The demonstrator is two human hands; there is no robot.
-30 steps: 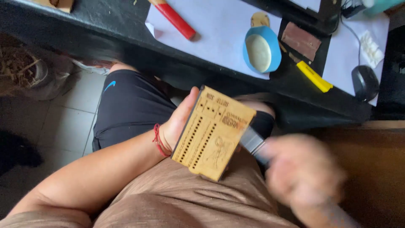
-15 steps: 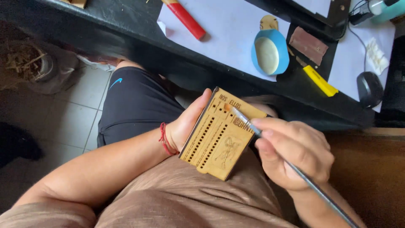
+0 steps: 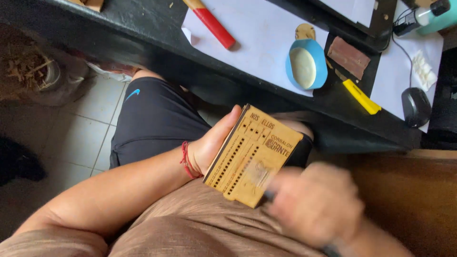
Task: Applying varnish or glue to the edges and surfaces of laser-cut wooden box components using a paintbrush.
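- Black desk edge (image 3: 157,47) and grey floor tiles frame a seated lap, where a laser-cut wooden panel (image 3: 254,154) is held tilted.
- Left hand (image 3: 209,145) clamps the panel's edge from behind, thumb on its rim.
- Right hand (image 3: 316,204), blurred, is closed on a thin brush-like tool (image 3: 328,248) at the panel's lower corner.
- It looks like brushing the surface; next stroke needs a steady panel.

Right hand (image 3: 316,204) motion-blurred, grip unclear; thin tool (image 3: 328,248) mostly hidden; left hand (image 3: 212,143) fingers behind wooden board (image 3: 252,154).
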